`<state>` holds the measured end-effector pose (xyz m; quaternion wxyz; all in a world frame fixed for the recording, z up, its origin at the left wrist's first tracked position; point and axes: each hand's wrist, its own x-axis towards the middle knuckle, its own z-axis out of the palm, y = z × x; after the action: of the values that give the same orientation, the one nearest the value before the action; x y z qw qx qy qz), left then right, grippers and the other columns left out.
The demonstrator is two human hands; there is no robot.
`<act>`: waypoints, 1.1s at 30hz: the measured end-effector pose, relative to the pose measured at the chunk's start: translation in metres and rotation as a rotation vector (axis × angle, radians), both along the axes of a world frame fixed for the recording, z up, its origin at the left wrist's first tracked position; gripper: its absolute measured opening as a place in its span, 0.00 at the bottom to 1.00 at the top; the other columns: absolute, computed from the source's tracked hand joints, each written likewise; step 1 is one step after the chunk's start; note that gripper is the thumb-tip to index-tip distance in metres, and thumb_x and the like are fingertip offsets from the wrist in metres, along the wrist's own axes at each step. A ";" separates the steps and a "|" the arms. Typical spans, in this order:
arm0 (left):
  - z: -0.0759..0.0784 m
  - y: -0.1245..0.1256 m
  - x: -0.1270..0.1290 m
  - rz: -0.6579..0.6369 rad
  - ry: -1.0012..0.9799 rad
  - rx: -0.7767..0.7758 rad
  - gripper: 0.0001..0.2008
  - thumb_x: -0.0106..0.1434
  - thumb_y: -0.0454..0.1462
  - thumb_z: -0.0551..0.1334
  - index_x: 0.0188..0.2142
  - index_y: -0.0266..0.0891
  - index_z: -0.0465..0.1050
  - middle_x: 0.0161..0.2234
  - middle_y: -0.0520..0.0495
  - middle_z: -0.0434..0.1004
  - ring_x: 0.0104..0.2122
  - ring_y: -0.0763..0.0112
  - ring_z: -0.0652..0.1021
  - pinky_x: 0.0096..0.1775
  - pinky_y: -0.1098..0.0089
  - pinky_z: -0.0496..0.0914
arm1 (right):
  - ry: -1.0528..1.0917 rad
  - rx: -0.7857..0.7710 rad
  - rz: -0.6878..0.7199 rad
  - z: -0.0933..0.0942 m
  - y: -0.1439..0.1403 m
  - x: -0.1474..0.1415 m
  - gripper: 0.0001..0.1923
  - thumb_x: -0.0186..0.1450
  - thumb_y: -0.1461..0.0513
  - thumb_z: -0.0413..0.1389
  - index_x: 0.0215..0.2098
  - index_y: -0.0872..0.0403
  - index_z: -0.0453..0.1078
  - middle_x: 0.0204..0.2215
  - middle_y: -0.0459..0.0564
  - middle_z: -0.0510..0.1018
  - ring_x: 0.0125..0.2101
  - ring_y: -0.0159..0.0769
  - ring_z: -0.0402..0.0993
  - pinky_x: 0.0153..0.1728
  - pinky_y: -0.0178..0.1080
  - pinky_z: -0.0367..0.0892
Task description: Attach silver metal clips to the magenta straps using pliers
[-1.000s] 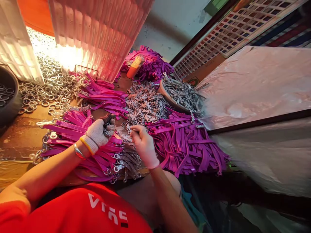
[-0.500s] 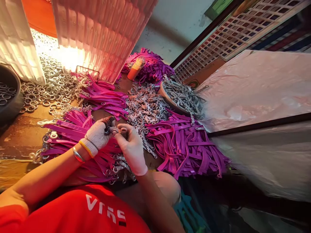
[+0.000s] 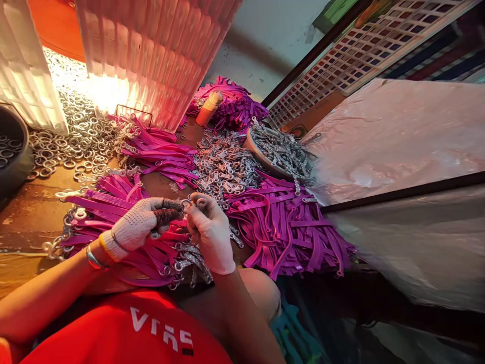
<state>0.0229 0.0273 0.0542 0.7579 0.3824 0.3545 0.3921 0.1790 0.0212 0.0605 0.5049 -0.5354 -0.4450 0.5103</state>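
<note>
Head view: our left hand (image 3: 140,226) and right hand (image 3: 209,228) pinch small metal rings (image 3: 194,203) together above purple straps (image 3: 151,247) on the bench (image 3: 26,217).

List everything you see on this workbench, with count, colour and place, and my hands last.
metal ring: one, silver, pinched between both hands
purple straps: many, heaped right, left and behind the hands
metal clasps: pile, silver, table centre
loose rings: pile, silver, far left
dish of chains: one, right of the clasps
bottle: one, orange, at the back
dark tub: one, left edge
left hand: knit glove, white
right hand: thin glove, white
</note>
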 end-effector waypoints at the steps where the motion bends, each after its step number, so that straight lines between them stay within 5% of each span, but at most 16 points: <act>1: 0.000 -0.002 0.002 0.015 -0.012 -0.010 0.14 0.60 0.45 0.68 0.36 0.34 0.77 0.18 0.54 0.63 0.15 0.81 0.59 0.15 0.79 0.52 | -0.052 0.034 -0.013 -0.002 -0.001 -0.002 0.14 0.61 0.56 0.61 0.44 0.50 0.69 0.26 0.37 0.66 0.20 0.24 0.60 0.19 0.30 0.59; 6: -0.007 -0.002 0.006 0.060 -0.056 -0.011 0.16 0.61 0.47 0.67 0.27 0.37 0.70 0.17 0.56 0.59 0.16 0.81 0.58 0.16 0.79 0.52 | -0.431 0.267 0.049 -0.003 -0.013 0.000 0.14 0.68 0.59 0.55 0.51 0.51 0.69 0.42 0.48 0.76 0.42 0.34 0.74 0.46 0.38 0.71; 12: 0.013 0.018 -0.017 -0.179 0.205 0.138 0.18 0.63 0.47 0.65 0.26 0.36 0.70 0.19 0.52 0.63 0.17 0.80 0.60 0.17 0.78 0.52 | -0.631 0.445 0.338 0.016 -0.004 0.012 0.18 0.70 0.63 0.52 0.58 0.51 0.65 0.51 0.52 0.76 0.50 0.35 0.73 0.56 0.40 0.66; 15: 0.019 0.024 -0.016 -0.185 0.273 0.248 0.17 0.64 0.47 0.64 0.27 0.36 0.70 0.20 0.51 0.64 0.17 0.78 0.61 0.18 0.76 0.53 | -0.596 0.449 0.267 0.018 0.001 0.007 0.15 0.70 0.63 0.51 0.54 0.51 0.68 0.50 0.49 0.78 0.50 0.35 0.74 0.55 0.39 0.67; 19: 0.013 0.023 -0.007 -0.017 0.382 0.496 0.08 0.62 0.40 0.66 0.33 0.36 0.74 0.25 0.51 0.72 0.23 0.76 0.67 0.24 0.77 0.61 | -0.593 0.435 0.069 0.011 0.000 0.003 0.15 0.71 0.61 0.50 0.55 0.51 0.66 0.49 0.51 0.77 0.47 0.36 0.74 0.52 0.41 0.69; 24: 0.014 0.037 -0.007 -0.061 0.560 0.718 0.05 0.57 0.31 0.65 0.25 0.35 0.74 0.24 0.51 0.72 0.25 0.75 0.66 0.28 0.76 0.59 | -0.989 0.532 0.237 0.015 0.008 0.013 0.20 0.72 0.64 0.44 0.60 0.57 0.64 0.47 0.59 0.75 0.46 0.43 0.72 0.48 0.44 0.68; 29: 0.019 0.060 -0.007 -0.165 0.457 0.548 0.05 0.56 0.28 0.61 0.26 0.35 0.75 0.22 0.50 0.69 0.24 0.74 0.65 0.26 0.76 0.58 | -1.422 0.558 0.363 0.038 0.025 0.022 0.15 0.69 0.62 0.46 0.40 0.57 0.74 0.31 0.55 0.78 0.32 0.41 0.72 0.32 0.39 0.60; 33: 0.013 0.060 -0.005 -0.204 0.456 0.493 0.06 0.53 0.27 0.61 0.23 0.36 0.73 0.20 0.51 0.68 0.22 0.76 0.64 0.23 0.77 0.55 | -1.493 0.525 0.444 0.036 0.024 0.027 0.14 0.68 0.60 0.49 0.31 0.54 0.74 0.24 0.51 0.77 0.25 0.36 0.69 0.27 0.39 0.50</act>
<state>0.0180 0.0876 0.0674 0.5795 0.6650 0.3694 0.2924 0.2058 0.0454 0.0967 0.0720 -0.4977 -0.8643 -0.0131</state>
